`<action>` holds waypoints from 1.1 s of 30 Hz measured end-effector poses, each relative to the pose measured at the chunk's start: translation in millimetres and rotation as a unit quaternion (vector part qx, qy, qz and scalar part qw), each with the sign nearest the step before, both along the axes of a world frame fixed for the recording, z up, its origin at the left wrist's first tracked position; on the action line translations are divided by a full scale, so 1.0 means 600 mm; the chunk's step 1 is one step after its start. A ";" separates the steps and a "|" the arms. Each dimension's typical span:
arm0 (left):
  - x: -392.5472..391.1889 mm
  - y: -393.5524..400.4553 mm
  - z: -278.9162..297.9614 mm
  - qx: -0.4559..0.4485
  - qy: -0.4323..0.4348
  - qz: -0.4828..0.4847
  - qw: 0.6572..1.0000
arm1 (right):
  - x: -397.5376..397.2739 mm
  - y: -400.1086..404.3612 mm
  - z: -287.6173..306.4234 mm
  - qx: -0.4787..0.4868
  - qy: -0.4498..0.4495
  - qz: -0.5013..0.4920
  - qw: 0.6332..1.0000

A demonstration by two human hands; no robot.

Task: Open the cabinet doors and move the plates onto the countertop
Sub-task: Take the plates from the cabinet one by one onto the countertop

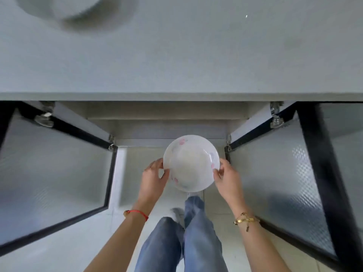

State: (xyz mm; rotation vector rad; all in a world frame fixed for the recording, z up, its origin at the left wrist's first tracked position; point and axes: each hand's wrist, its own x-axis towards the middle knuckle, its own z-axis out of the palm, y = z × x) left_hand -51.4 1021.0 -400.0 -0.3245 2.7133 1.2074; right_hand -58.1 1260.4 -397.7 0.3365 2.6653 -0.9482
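A white plate (191,163) with faint pink and blue flowers on its rim is held in the air in front of the open cabinet, below the countertop (196,55) edge. My left hand (153,180) grips its left rim and my right hand (225,179) grips its right rim. Both cabinet doors stand wide open: the left door (53,169) and the right door (279,173), each frosted glass in a black frame. Another white dish (74,8), blurred, sits on the countertop at the far left.
The grey countertop spans the whole upper half of the view. The cabinet shelf (167,132) shows between the doors. My legs in blue jeans (182,242) stand on the tiled floor below the plate.
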 end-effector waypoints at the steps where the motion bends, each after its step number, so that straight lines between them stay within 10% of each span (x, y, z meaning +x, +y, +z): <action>1: 0.015 -0.005 0.042 0.005 -0.002 0.005 1.000 | 0.014 -0.004 0.042 -0.001 0.002 -0.003 1.000; 16: 0.045 -0.082 0.442 0.007 0.038 0.005 0.999 | 0.049 -0.065 0.426 -0.026 0.079 0.024 0.996; 33: -0.329 -0.068 0.520 -0.008 0.082 0.017 0.996 | -0.350 -0.049 0.522 -0.047 0.148 0.065 0.986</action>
